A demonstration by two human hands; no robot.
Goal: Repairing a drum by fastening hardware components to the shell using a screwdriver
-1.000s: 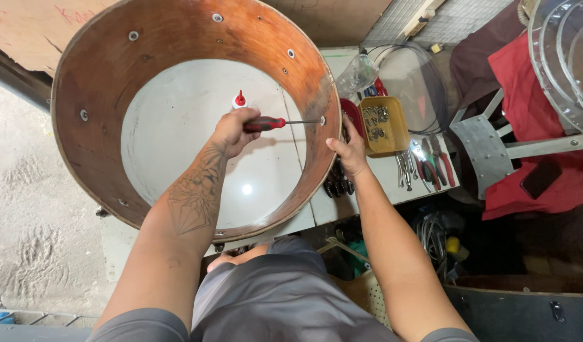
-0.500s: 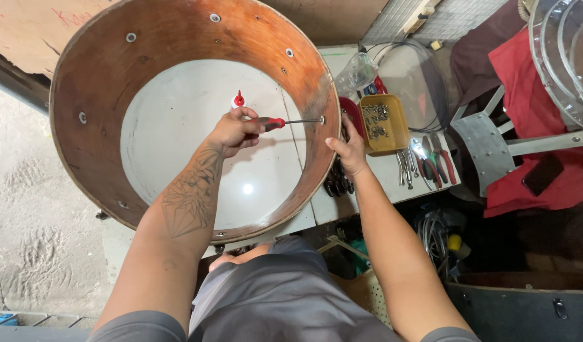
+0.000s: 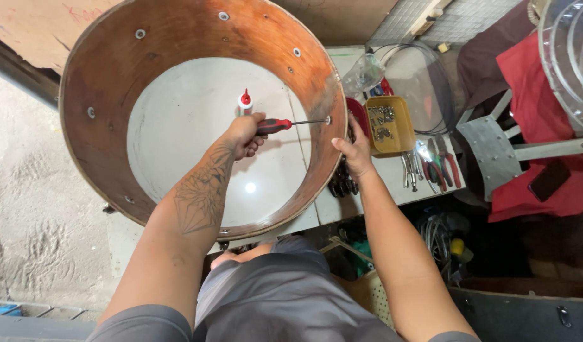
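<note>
A large wooden drum shell (image 3: 177, 38) stands on a white table (image 3: 190, 126). Inside it, my left hand (image 3: 244, 134) grips a red-and-black screwdriver (image 3: 278, 125). The screwdriver's shaft points right, and its tip meets a screw hole in the shell's right wall (image 3: 328, 119). My right hand (image 3: 353, 147) presses against the outside of that wall, fingers wrapped on something I cannot make out. A small white bottle with a red cap (image 3: 244, 101) stands inside the shell just beyond my left hand.
A yellow tray of small metal parts (image 3: 387, 126) sits right of the shell. Pliers and cutters (image 3: 430, 164) lie at the table's edge. A clear plastic bag (image 3: 362, 73), red cloth (image 3: 538, 69), a metal bracket (image 3: 491, 149) and clear hoops (image 3: 570, 57) are further right.
Both hands stay in nearly the same spot on the shell wall; the screwdriver stays on the screw hole, and my left hand's grip has shifted slightly on it.
</note>
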